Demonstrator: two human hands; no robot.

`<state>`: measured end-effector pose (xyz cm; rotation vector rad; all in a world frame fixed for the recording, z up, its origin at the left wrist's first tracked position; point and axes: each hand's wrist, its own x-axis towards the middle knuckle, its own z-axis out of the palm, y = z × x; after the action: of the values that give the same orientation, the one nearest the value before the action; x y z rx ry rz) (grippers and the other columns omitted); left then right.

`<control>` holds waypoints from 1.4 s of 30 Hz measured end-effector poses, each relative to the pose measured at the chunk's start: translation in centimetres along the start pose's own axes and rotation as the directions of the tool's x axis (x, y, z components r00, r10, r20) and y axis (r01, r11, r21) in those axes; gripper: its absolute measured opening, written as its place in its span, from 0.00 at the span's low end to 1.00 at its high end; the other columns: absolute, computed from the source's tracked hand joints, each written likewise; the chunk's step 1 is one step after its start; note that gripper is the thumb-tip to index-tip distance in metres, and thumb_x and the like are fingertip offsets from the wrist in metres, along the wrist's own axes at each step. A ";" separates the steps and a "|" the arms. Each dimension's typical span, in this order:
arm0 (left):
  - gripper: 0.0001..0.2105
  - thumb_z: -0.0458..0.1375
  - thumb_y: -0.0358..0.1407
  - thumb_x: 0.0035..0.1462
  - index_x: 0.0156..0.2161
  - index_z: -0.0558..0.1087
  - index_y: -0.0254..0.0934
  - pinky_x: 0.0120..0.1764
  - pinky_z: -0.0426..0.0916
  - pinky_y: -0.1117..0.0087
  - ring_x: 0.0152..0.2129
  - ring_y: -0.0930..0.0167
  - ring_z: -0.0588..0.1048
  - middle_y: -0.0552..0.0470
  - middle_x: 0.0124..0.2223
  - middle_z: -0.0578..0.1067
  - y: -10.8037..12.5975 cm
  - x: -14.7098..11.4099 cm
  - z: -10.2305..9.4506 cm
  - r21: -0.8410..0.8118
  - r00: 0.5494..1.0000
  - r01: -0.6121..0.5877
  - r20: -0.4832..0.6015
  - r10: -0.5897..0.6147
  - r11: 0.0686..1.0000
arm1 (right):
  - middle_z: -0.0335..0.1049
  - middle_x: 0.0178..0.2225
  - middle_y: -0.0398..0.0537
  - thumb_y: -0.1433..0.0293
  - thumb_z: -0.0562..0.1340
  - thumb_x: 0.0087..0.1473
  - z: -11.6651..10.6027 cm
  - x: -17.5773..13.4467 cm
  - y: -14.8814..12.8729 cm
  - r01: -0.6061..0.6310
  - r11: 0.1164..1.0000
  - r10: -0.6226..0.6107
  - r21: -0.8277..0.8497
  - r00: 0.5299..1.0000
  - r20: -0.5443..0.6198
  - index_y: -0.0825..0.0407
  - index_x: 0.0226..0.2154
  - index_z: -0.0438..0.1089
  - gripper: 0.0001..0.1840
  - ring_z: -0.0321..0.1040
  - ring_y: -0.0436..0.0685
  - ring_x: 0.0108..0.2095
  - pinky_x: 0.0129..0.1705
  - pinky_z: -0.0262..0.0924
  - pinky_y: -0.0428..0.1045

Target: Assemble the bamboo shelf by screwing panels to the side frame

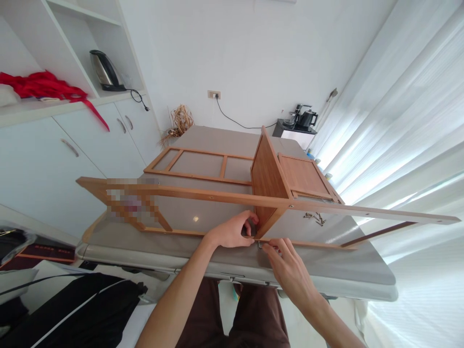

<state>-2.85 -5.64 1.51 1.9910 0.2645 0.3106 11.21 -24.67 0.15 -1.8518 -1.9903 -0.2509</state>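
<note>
A brown wooden side frame (224,195) stands on its long edge across the near part of the table. A wooden panel (271,166) rises upright and meets the frame near its middle. My left hand (235,230) is closed around the frame's lower rail at the panel's bottom corner. My right hand (288,263) pinches a small bent metal rod, apparently a hex key (259,245), against that same joint. The key's tip is hidden between the hands and the rail.
Behind lies a second wooden frame (195,169). More wooden panels (306,175) lie at the right, with several loose screws (319,218) nearer. The grey table's front edge (145,263) runs just before me. A kettle (105,70) stands on the left shelf; white curtains (409,121) hang at right.
</note>
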 end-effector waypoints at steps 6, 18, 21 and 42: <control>0.23 0.64 0.30 0.47 0.49 0.64 0.39 0.39 0.67 0.68 0.31 0.71 0.72 0.57 0.33 0.71 0.0 -0.1 -0.1 0.005 1.000 0.011 0.006 -0.011 1.000 | 0.63 0.40 0.53 0.80 0.53 0.62 0.2 -0.1 -0.1 0.009 1.000 -0.010 -0.023 1.000 -0.029 0.54 0.46 0.68 0.13 0.61 0.58 0.40 0.40 0.63 0.53; 0.21 0.63 0.30 0.48 0.48 0.64 0.39 0.41 0.68 0.67 0.33 0.71 0.73 0.56 0.35 0.71 0.2 0.0 -0.1 -0.004 1.000 0.000 0.009 0.000 1.000 | 0.63 0.40 0.54 0.81 0.52 0.61 -0.4 0.2 -1.1 -0.009 1.000 0.009 -0.029 1.000 -0.026 0.56 0.45 0.68 0.14 0.61 0.59 0.39 0.39 0.64 0.54; 0.21 0.63 0.30 0.48 0.48 0.64 0.39 0.41 0.67 0.67 0.33 0.71 0.73 0.56 0.35 0.71 0.3 0.1 -0.1 -0.001 1.000 0.008 0.010 -0.008 1.000 | 0.64 0.41 0.53 0.80 0.52 0.62 -0.5 0.2 -0.8 -0.031 0.999 0.032 0.007 0.999 -0.011 0.54 0.44 0.68 0.13 0.61 0.59 0.39 0.39 0.63 0.54; 0.22 0.63 0.30 0.49 0.50 0.64 0.39 0.43 0.68 0.66 0.33 0.70 0.73 0.56 0.35 0.71 0.7 0.2 -0.1 0.032 0.999 0.031 0.018 -0.032 0.999 | 0.63 0.41 0.53 0.84 0.51 0.59 -0.7 0.3 -0.6 -0.002 1.000 0.002 -0.031 1.000 -0.020 0.54 0.44 0.68 0.17 0.62 0.58 0.39 0.39 0.66 0.53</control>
<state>-2.70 -5.80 2.20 2.0182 0.2902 0.2692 10.70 -24.77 0.97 -1.8628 -1.9820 -0.2998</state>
